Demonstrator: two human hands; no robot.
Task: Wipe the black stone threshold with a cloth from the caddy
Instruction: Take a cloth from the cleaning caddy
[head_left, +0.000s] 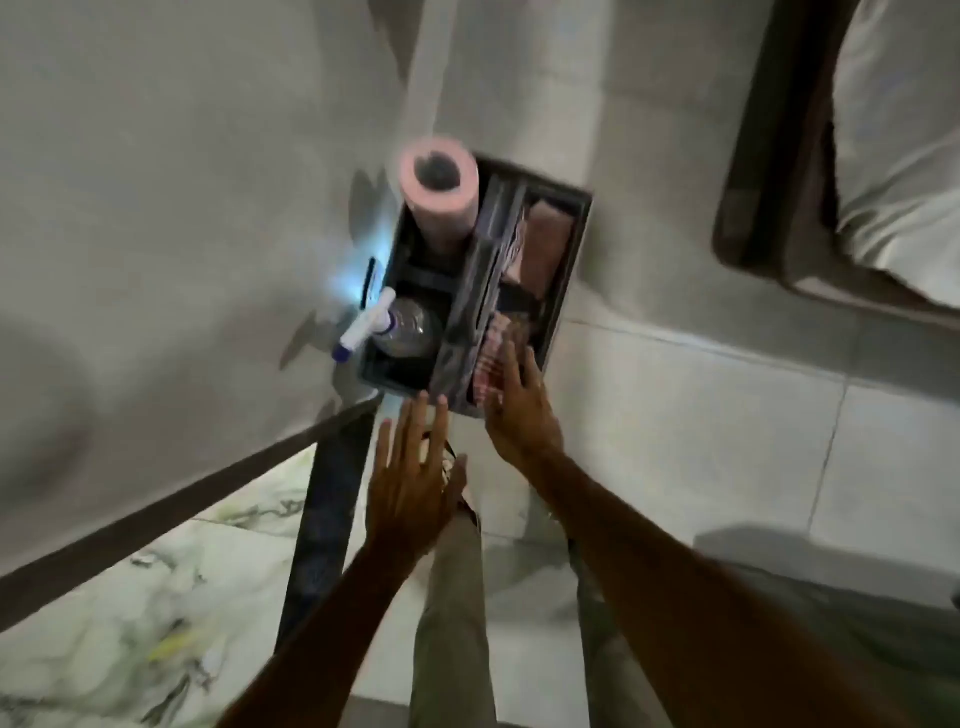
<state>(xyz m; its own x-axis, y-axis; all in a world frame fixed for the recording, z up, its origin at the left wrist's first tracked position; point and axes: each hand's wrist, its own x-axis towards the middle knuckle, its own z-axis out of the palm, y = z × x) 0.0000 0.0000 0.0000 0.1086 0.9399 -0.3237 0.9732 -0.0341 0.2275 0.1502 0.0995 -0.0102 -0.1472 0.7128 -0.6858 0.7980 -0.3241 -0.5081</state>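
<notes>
- Both arms bare, reaching forward and down from bottom of view, forearms angled inward so the hands end up near each other, not touching.
- Left hand (410, 483): palm down, back of hand to camera, fingers (414, 415) straight and spread, thumb out to the right side; holds nothing.
- Right hand (522, 402): further forward than left, back of hand up, fingers (511, 358) extended and slightly fanned, tips blurred; unclear if tips touch anything, nothing gripped.
- Right forearm longer in view, runs from lower right corner; left forearm from bottom centre.
- One trousered leg (457, 597) visible between the arms.
</notes>
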